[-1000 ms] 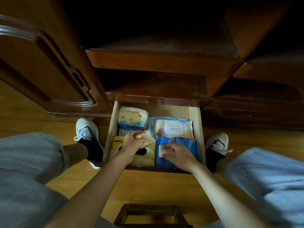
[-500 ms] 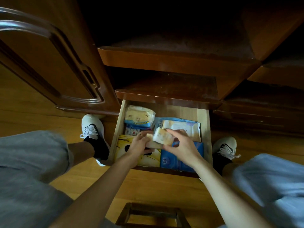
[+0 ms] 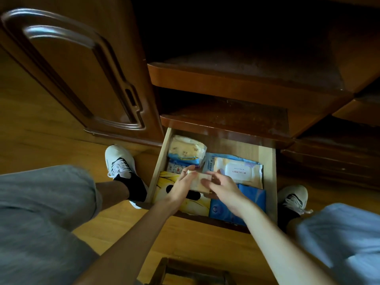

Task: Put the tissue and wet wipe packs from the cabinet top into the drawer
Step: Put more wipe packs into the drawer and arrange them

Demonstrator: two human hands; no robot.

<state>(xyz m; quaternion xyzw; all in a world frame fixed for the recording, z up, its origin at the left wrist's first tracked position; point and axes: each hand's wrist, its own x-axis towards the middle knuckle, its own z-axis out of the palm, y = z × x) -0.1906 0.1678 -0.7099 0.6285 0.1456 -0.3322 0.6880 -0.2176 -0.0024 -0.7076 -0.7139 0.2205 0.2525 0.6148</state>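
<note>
Warm yellowish wooden floor (image 3: pixel 61 145) runs beneath everything, with a dark wooden frame (image 3: pixel 191 272) lying on it at the nearest edge. Beyond that, a pale wooden drawer (image 3: pixel 267 182) stands pulled out of the dark brown wooden cabinet (image 3: pixel 236 81). Over its front part, the left hand (image 3: pixel 183 188) and right hand (image 3: pixel 226 192) meet on a small cream tissue pack (image 3: pixel 200 181), each grip curled round one end, the pack held above the packs below. Under the hands lie a yellow pack with black markings (image 3: pixel 185 204) at front left and a blue pack (image 3: pixel 253 198) at front right. Farther back sit a white-lidded wet wipe pack (image 3: pixel 238 171) on the right and a pale yellow tissue pack (image 3: pixel 186 149) at the rear left. A carved cabinet door (image 3: pixel 82 68) hangs open on the left.
</note>
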